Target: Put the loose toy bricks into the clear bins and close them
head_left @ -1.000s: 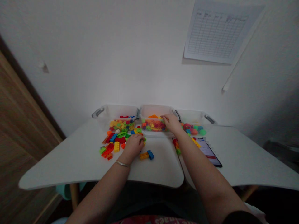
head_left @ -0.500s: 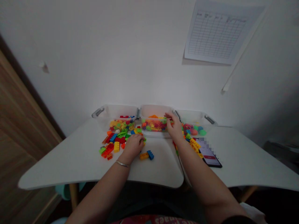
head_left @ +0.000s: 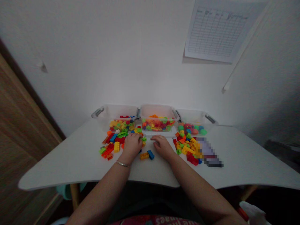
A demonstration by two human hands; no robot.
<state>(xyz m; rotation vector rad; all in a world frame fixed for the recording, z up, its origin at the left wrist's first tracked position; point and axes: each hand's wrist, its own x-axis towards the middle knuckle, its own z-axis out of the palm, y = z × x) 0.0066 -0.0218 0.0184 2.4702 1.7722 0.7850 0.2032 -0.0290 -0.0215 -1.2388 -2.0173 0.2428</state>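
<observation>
My left hand (head_left: 132,146) lies curled over the edge of a scattered heap of coloured plastic building bricks (head_left: 112,144), its fingertips against small green and yellow bricks. Whether it grips one, I cannot tell. My right hand (head_left: 161,147) rests palm down on the white table (head_left: 70,165), holding nothing. Between the hands lie a yellow brick (head_left: 144,156) and a blue brick (head_left: 151,155). A second heap of bricks (head_left: 187,150) spreads to the right of my right hand. Behind them, a clear plastic box (head_left: 157,124) holds many mixed bricks.
Clear plastic boxes with grey clips stand to either side of the middle one: left (head_left: 117,120), right (head_left: 193,120). A pixelated phone (head_left: 209,156) lies beyond the right heap. The table's curved front edge runs close to my forearms; a white wall rises behind it.
My right hand has left the middle box and come down onto the table, nearer my left hand. Many more bricks now lie on the table by the phone. My left hand has hardly moved.
</observation>
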